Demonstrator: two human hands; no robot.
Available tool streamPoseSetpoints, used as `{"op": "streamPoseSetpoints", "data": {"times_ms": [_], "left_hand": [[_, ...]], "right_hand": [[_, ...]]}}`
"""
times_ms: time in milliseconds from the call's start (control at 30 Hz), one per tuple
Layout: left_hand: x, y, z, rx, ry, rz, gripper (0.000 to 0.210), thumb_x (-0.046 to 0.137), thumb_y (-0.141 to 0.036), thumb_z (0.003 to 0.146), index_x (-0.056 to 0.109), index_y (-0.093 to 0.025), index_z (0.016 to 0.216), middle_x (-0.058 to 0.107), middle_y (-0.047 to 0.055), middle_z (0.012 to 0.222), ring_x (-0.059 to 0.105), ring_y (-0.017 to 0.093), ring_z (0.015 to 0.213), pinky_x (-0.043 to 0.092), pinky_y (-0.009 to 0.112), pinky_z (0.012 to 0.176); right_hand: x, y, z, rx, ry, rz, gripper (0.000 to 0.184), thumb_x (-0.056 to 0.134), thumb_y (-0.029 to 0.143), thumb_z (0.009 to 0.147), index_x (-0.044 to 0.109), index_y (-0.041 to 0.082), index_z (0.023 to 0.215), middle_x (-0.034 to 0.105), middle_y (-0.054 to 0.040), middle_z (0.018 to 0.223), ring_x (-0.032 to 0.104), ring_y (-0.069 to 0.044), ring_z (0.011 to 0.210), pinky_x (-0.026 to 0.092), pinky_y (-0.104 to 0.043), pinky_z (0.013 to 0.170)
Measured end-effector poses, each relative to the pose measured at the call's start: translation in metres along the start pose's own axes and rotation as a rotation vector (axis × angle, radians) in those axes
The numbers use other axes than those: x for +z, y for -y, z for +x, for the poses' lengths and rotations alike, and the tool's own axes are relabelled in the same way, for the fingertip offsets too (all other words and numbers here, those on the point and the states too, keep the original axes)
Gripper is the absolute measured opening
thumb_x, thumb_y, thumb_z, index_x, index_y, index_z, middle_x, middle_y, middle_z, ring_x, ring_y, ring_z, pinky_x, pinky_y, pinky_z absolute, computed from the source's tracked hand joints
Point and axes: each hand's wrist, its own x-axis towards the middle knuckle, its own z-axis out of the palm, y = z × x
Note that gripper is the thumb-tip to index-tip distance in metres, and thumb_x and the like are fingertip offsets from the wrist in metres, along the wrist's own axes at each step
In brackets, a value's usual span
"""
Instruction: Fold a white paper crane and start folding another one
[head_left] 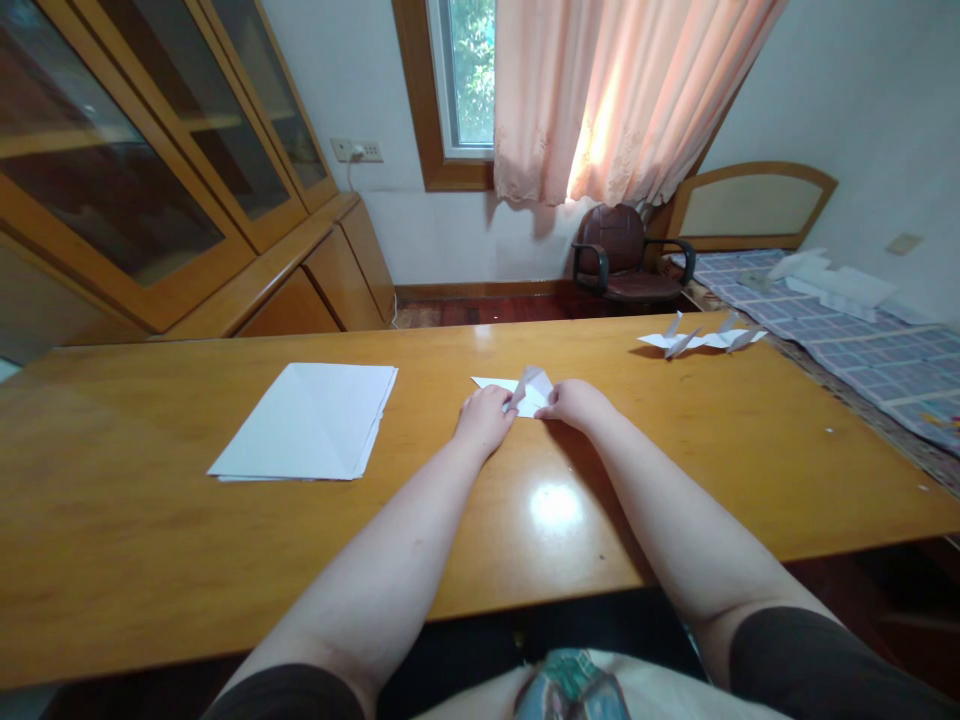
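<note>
Head view. The table [187, 560] gives a flat, firm base for the paper on it. The stack [307, 420] lies to the left, its edges slightly uneven, apparently placed within reach yet apart from the hands. The folded pieces [701, 341], seemingly 2, stand at the far right, probably there to escape knocks. The right hand [581, 405] pinches the right end of the sheet [529, 402], near the table's far edge; the left hand [484, 415] is clamped on its left part. The 2 grips appear to steady it from opposite sides, with 1 raised flap [532, 378] between them. Unclear: the table's left end, cut off; the layers in the stack, uncountable; whether the folded pieces touch; exactly where each thumb presses, partly hidden.
</note>
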Motion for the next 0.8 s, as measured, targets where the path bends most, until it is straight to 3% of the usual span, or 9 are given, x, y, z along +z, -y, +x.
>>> {"op": "streamPoseSetpoints", "data": {"times_ms": [100, 300, 533, 667, 800], "left_hand": [[0.001, 0.002, 0.001, 0.01, -0.007, -0.012, 0.024, 0.058, -0.029, 0.079, 0.063, -0.022, 0.102, 0.062, 0.007, 0.109, 0.053, 0.022, 0.102, 0.04, 0.033, 0.088], [0.001, 0.004, 0.001, 0.015, -0.005, -0.022, 0.025, 0.058, -0.029, 0.08, 0.063, -0.023, 0.103, 0.063, 0.006, 0.108, 0.054, 0.022, 0.102, 0.04, 0.032, 0.087], [0.001, 0.004, 0.001, 0.019, -0.012, -0.039, 0.024, 0.057, -0.028, 0.08, 0.063, -0.023, 0.102, 0.063, 0.006, 0.109, 0.054, 0.022, 0.101, 0.039, 0.033, 0.088], [0.0, 0.005, 0.001, 0.011, -0.005, -0.03, 0.018, 0.057, -0.03, 0.079, 0.063, -0.021, 0.094, 0.064, 0.007, 0.103, 0.056, 0.022, 0.097, 0.04, 0.033, 0.085], [-0.001, 0.006, 0.001, 0.006, -0.004, -0.029, 0.014, 0.056, -0.029, 0.079, 0.064, -0.02, 0.087, 0.065, 0.007, 0.097, 0.057, 0.021, 0.094, 0.041, 0.03, 0.082]], "right_hand": [[-0.001, -0.002, 0.004, 0.025, 0.023, -0.042, 0.045, 0.074, 0.058, 0.053, 0.07, 0.019, 0.075, 0.068, -0.01, 0.072, 0.063, -0.022, 0.067, 0.039, -0.027, 0.054], [-0.013, -0.016, 0.008, 0.088, 0.193, -0.098, 0.04, 0.073, 0.056, 0.055, 0.072, 0.018, 0.069, 0.067, -0.0099, 0.069, 0.062, -0.022, 0.065, 0.042, -0.029, 0.057], [-0.023, -0.022, 0.001, 0.081, 0.195, -0.123, 0.041, 0.077, 0.046, 0.054, 0.072, 0.017, 0.082, 0.069, -0.0117, 0.081, 0.063, -0.023, 0.07, 0.042, -0.028, 0.057], [-0.025, -0.018, -0.004, 0.058, 0.088, -0.095, 0.039, 0.077, 0.045, 0.054, 0.07, 0.017, 0.079, 0.068, -0.0107, 0.076, 0.061, -0.022, 0.067, 0.04, -0.028, 0.055], [-0.018, 0.001, -0.011, -0.067, -0.136, 0.015, 0.03, 0.062, 0.048, 0.073, 0.066, 0.019, 0.082, 0.068, -0.0079, 0.079, 0.06, -0.019, 0.07, 0.036, -0.025, 0.055]]}}
